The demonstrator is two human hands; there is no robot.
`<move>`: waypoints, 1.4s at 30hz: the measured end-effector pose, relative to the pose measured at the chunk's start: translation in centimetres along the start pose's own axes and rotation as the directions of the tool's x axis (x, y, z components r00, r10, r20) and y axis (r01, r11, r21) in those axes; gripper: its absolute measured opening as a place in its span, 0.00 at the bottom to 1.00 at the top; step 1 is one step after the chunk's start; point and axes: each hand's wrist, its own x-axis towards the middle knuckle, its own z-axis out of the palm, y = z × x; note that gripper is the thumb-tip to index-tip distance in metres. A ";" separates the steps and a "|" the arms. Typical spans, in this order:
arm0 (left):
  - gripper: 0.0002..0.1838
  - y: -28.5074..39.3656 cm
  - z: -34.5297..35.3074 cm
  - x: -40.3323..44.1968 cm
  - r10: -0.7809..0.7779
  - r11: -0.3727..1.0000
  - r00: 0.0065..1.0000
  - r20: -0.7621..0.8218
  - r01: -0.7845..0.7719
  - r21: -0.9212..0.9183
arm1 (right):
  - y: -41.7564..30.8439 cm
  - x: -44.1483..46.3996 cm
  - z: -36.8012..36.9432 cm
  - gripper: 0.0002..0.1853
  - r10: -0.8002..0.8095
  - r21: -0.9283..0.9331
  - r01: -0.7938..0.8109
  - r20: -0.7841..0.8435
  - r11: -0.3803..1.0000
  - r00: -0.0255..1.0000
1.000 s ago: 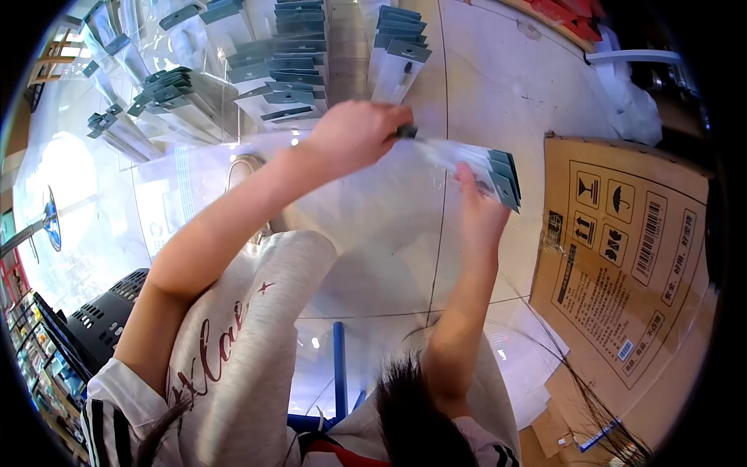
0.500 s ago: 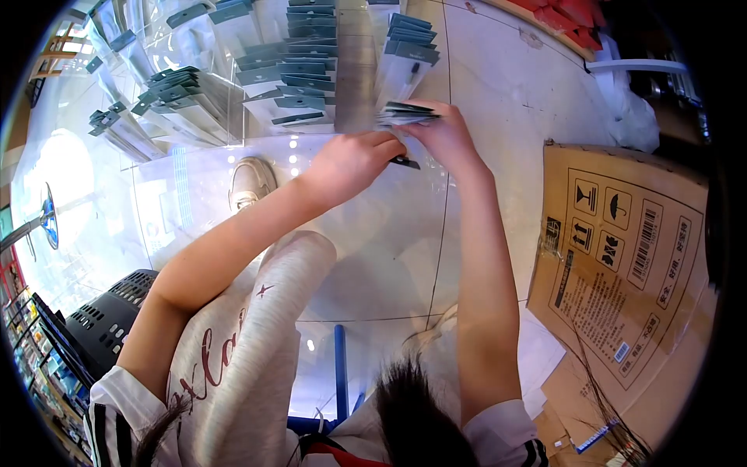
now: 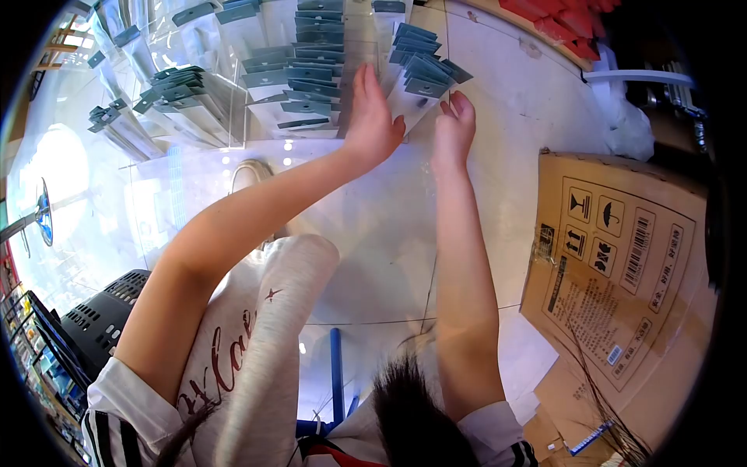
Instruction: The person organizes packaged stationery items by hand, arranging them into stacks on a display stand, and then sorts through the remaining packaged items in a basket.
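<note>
A stack of clear packets with dark green header cards [image 3: 426, 74] leans on the floor between my two hands. My left hand [image 3: 373, 117] is open on its left side, fingers stretched away from me and the thumb towards the packets. At the stack's lower right is my right hand [image 3: 454, 132], its fingers loosely bent and apart, with nothing visible in them. Whether either hand touches the packets is hard to tell. Left of my left hand stands a fuller row of similar carded packets [image 3: 315, 82].
More carded packets [image 3: 175, 89] stand at the far left. A printed cardboard box [image 3: 622, 265] lies on the right. Red items [image 3: 564, 23] sit at the top right. A perforated dark basket [image 3: 101, 311] is at lower left, and a blue bar [image 3: 336, 373] shows near my legs.
The packets that both hands held are now out of my grip, with the stack at the right of the rows. My left hand has opened and moved forward; the right has let go.
</note>
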 end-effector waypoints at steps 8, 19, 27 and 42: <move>0.56 -3.5 2.1 1.7 -0.158 0.878 0.961 0.229 0.243 -0.412 | -0.3 0.3 1.9 0.59 -0.114 0.053 0.101 0.490 0.993 0.864; 0.43 -3.9 3.5 2.6 0.040 0.983 0.995 -0.092 -0.056 -0.177 | 0.5 3.5 3.6 0.23 -0.121 0.042 0.115 0.457 0.993 0.881; 0.44 1.4 0.3 1.6 0.095 0.990 0.991 -0.098 -0.105 -0.099 | -3.8 0.1 1.9 0.12 -0.320 0.095 0.307 0.210 0.947 0.924; 0.40 3.9 -3.4 -1.0 -0.100 0.772 0.912 0.397 0.323 -0.548 | -5.7 -4.1 1.1 0.30 0.001 0.101 -0.035 0.321 0.994 0.947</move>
